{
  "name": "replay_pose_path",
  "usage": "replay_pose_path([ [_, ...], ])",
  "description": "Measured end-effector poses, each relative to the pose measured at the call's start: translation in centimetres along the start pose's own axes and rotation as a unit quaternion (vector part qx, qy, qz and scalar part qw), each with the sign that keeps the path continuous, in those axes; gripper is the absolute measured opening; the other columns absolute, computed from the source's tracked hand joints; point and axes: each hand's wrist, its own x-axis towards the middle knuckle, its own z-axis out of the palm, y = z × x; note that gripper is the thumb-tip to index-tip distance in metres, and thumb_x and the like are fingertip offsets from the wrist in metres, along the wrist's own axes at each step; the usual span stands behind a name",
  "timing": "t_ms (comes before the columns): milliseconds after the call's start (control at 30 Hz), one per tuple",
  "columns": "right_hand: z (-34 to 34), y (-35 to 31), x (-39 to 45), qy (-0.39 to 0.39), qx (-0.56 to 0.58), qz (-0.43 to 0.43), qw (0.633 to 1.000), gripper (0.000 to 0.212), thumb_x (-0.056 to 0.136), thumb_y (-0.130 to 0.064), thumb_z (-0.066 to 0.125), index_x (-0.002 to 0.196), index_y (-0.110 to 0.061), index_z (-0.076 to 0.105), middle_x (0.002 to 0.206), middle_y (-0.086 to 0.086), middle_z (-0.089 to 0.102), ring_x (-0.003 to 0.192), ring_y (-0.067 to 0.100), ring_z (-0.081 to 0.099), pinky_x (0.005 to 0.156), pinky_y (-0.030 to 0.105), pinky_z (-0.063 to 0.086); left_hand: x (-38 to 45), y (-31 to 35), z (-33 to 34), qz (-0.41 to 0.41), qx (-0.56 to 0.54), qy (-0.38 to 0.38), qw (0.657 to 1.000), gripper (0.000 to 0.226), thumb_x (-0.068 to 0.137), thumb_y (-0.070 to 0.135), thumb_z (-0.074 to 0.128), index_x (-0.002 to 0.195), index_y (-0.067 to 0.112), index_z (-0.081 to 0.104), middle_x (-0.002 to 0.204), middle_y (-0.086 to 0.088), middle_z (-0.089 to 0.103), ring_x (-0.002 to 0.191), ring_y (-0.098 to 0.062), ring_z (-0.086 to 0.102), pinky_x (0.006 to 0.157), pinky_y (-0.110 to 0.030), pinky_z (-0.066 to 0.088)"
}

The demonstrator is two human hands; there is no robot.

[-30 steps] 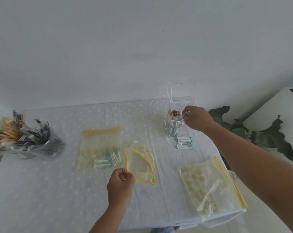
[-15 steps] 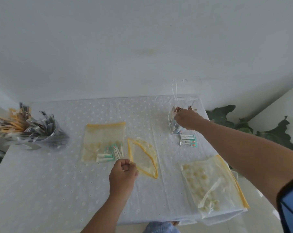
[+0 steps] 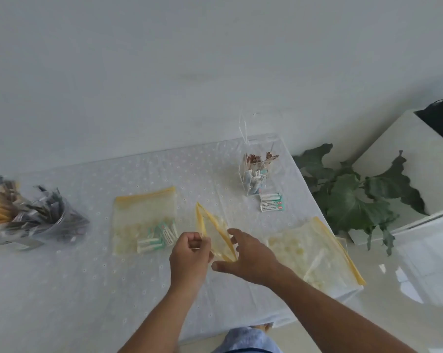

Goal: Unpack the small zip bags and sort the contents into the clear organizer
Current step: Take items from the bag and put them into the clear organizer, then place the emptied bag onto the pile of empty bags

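Zip bags lie around the clear organizer (image 3: 253, 171), which stands upright toward the table's far right corner. Nearer than it, the left hand (image 3: 190, 253) pinches one yellow lip of the open zip bag (image 3: 215, 233), likely to prop its mouth wide. The right hand (image 3: 248, 256) is spread, fingers at the opposite lip. Soft, crinkly film contrasts with the organizer's rigid walls. Two paper sachets (image 3: 271, 202) lie just beside its base.

Table (image 3: 62, 289) in white eyelet cloth | left edge: clear bag of sachets (image 3: 34, 220) | centre: flat zip bag (image 3: 145, 220), open zip bag (image 3: 215, 233) beside it | far right: clear organizer (image 3: 253, 174), two packets (image 3: 271, 202) just in front | near right corner: large zip bag (image 3: 314, 253)
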Motion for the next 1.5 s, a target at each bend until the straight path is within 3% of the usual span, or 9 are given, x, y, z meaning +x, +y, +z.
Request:
replay_pose_path([
  [300,3.3,0.7,-2.1,0.107,0.244,0.076,0.961,0.032,0.092,-0.033,0.069,0.122,-0.025,0.062,0.111,-0.007,0.068,0.089,0.016,0.071,0.081,0.037,0.059,-0.1,-1.7,0.3,0.169,0.156,-0.045,0.972,0.011,0.095,0.025,0.067,0.105,0.022,0.063,0.099,0.006,0.069,0.093,-0.017,0.068,0.076,-0.028,0.056],
  [433,3.2,2.6,-3.3,0.090,0.412,0.126,0.898,0.017,0.095,-0.014,0.068,0.111,-0.016,0.064,0.098,0.010,0.070,0.076,0.030,0.076,0.068,0.044,0.065,0.1,-5.2,0.7,0.323,0.374,-0.145,0.857,0.053,0.089,0.025,0.073,0.138,0.024,0.052,0.138,0.005,0.054,0.124,-0.016,0.054,0.086,-0.028,0.056],
  [533,2.5,3.9,-4.4,0.077,0.428,0.142,0.889,0.015,0.098,-0.013,0.063,0.111,-0.021,0.064,0.086,0.009,0.069,0.064,0.017,0.072,0.066,0.033,0.063,0.0,-5.6,1.6,0.365,0.445,-0.162,0.802,0.075,0.075,0.039,0.085,0.139,0.023,0.051,0.146,-0.002,0.047,0.127,-0.025,0.051,0.093,-0.036,0.058],
  [800,1.3,8.8,-7.0,0.130,0.357,0.155,0.912,0.014,0.099,-0.037,0.063,0.101,-0.026,0.072,0.075,-0.002,0.071,0.067,0.008,0.065,0.065,0.030,0.056,0.3,-5.8,4.3,0.375,0.485,-0.197,0.765,0.097,0.073,0.083,0.053,0.144,0.018,0.046,0.154,-0.008,0.043,0.137,-0.026,0.046,0.107,-0.042,0.052],
  [933,1.0,11.6,-7.5,0.188,0.248,0.205,0.928,0.025,0.098,-0.037,0.061,0.077,-0.029,0.071,0.070,-0.010,0.072,0.066,0.007,0.066,0.075,0.034,0.058,0.0,-6.3,5.2,0.395,0.520,-0.219,0.725,0.107,0.069,0.088,0.050,0.150,0.018,0.041,0.160,-0.012,0.032,0.145,-0.035,0.033,0.115,-0.048,0.039],
  [1133,-0.2,13.5,-8.4,0.176,0.130,0.271,0.937,0.016,0.097,-0.037,0.050,0.093,-0.032,0.065,0.077,-0.013,0.069,0.073,0.010,0.065,0.064,0.034,0.056,0.1,-7.3,6.8,0.355,0.565,-0.273,0.693,0.115,0.074,0.071,0.069,0.161,0.021,0.012,0.170,-0.004,0.003,0.155,-0.029,0.018,0.124,-0.047,0.027],
  [1300,-0.7,13.7,-8.5,0.188,-0.075,0.273,0.940,0.022,0.095,-0.040,0.042,0.095,-0.024,0.058,0.080,-0.006,0.062,0.075,0.018,0.059,0.064,0.032,0.050,-0.1,-6.5,7.2,0.316,0.612,-0.268,0.674,0.111,0.075,0.080,0.058,0.160,0.024,0.014,0.167,0.001,0.017,0.151,-0.029,0.021,0.124,-0.057,0.009],
  [1400,0.6,14.2,-7.8,0.275,-0.206,0.184,0.921,0.028,0.082,-0.025,0.071,0.107,-0.020,0.061,0.100,0.001,0.063,0.087,0.026,0.057,0.072,0.040,0.048,-0.1,-5.5,7.5,0.316,0.629,-0.284,0.652,0.107,0.075,0.078,0.058,0.157,0.023,0.017,0.164,-0.002,0.018,0.151,-0.033,0.014,0.125,-0.058,0.003],
  [1500,2.1,13.6,-6.4,0.320,-0.218,-0.048,0.921,0.040,0.070,-0.009,0.076,0.106,-0.021,0.065,0.106,0.003,0.064,0.082,0.026,0.060,0.068,0.038,0.047,-0.5,-5.3,8.5,0.324,0.627,-0.298,0.642,0.105,0.077,0.076,0.059,0.156,0.019,0.018,0.162,-0.007,0.020,0.155,-0.033,0.007,0.126,-0.054,0.000],
])
